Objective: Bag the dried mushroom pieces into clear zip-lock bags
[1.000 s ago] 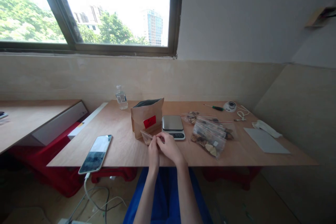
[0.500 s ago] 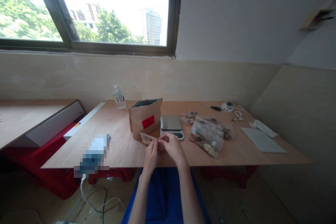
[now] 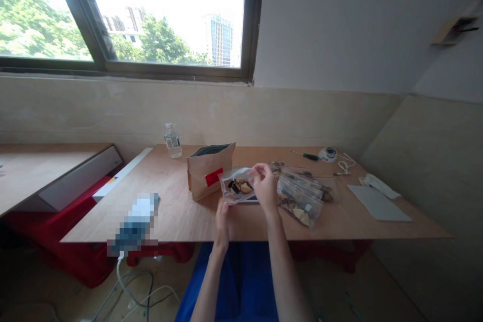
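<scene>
Between my hands is a clear zip bag (image 3: pixel 228 192) with brown and dark dried pieces inside. My left hand (image 3: pixel 222 217) pinches its lower left edge, fingers closed. The fingers of my right hand (image 3: pixel 264 186) are closed on its upper right edge. The bag is held over a small kitchen scale (image 3: pixel 249 200), hiding most of it. Just left of it stands an upright brown paper pouch (image 3: pixel 204 173) with a red label, its top open. To the right of my right hand lie several filled zip bags (image 3: pixel 302 196) in an overlapping pile.
A water bottle (image 3: pixel 173 142) stands at the back left, a phone (image 3: pixel 134 224) on a cable at the front left. At the back right are a screwdriver (image 3: pixel 310 156), a dome camera (image 3: pixel 327 154) and a white cable (image 3: pixel 344 167). A grey sheet (image 3: pixel 377 204) lies far right.
My hands have moved apart and my right hand has gone up and right. The zip bag has been spread and brought over the scale, so its contents now show.
</scene>
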The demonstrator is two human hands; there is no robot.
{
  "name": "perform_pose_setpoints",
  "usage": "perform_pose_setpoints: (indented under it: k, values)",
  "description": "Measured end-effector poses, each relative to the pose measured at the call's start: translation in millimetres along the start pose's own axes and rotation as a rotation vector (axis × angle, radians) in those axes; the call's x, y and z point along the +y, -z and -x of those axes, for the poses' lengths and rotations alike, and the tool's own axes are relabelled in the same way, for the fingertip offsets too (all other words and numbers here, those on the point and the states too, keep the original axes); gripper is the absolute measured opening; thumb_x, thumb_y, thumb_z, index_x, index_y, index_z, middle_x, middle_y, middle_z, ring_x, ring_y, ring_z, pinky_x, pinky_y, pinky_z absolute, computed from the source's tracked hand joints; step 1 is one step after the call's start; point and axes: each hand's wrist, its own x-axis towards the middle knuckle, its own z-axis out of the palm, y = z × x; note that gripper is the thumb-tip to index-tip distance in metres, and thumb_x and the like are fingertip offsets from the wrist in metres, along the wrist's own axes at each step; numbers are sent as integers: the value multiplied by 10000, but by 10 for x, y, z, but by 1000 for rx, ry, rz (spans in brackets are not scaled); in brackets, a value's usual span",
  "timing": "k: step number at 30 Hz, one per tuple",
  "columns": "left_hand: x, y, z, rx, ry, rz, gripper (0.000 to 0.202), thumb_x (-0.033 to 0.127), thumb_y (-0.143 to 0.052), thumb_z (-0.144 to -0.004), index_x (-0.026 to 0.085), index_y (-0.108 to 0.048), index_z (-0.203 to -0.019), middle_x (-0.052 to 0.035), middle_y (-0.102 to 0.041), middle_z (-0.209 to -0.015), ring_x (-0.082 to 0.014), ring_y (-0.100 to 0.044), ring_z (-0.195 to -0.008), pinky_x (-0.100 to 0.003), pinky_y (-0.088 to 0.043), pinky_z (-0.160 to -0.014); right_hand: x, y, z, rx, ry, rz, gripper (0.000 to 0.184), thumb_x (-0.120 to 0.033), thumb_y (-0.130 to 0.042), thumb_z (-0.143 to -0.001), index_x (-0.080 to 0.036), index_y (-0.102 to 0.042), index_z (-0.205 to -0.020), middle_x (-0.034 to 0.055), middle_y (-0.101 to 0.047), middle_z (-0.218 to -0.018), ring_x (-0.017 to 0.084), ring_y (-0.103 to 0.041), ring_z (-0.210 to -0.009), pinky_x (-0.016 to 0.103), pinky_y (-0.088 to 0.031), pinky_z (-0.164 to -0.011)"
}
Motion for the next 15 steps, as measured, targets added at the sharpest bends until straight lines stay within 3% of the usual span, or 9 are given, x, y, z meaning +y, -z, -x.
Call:
perform_pose_setpoints:
  k: [3,6,11,15]
  values:
    - [-118,-38,-66,134,146,332,544,613,-363,-820,183,-612,-1043,-89,-642,-1081,-225,-586,-1027,-380,-444,-892,-50,-23,26,-94,2,-65,120,-296,-451,-842,-187,-486,-878,50,-639,-757,152,-597,-587,259,-481,-562]
    - [-179,-83,-117,164,223,509,563,613,-351,-828,216,-556,-1169,-90,-613,-1167,-225,-581,-1070,-370,-471,-863,-43,-131,101,-197,-4,-38,101,-270,-457,-840,-187,-488,-887,36,-627,-757,158,-607,-640,269,-485,-589]
    - [-302,-134,-224,306,176,533,577,610,-319,-835,203,-575,-1154,-81,-635,-1129,-205,-594,-1056,-323,-483,-871,-171,-243,336,-176,267,112,90,-144,-476,-809,-191,-536,-855,62,-596,-924,182,-563,-904,314,-452,-813]
    - [-409,-145,-341,396,109,407,518,534,-302,-869,196,-565,-1159,-61,-626,-1143,-185,-575,-1089,-287,-464,-912,-283,-239,425,-435,299,119,167,-101,-424,-836,-189,-566,-841,42,-616,-874,152,-583,-839,271,-457,-784]
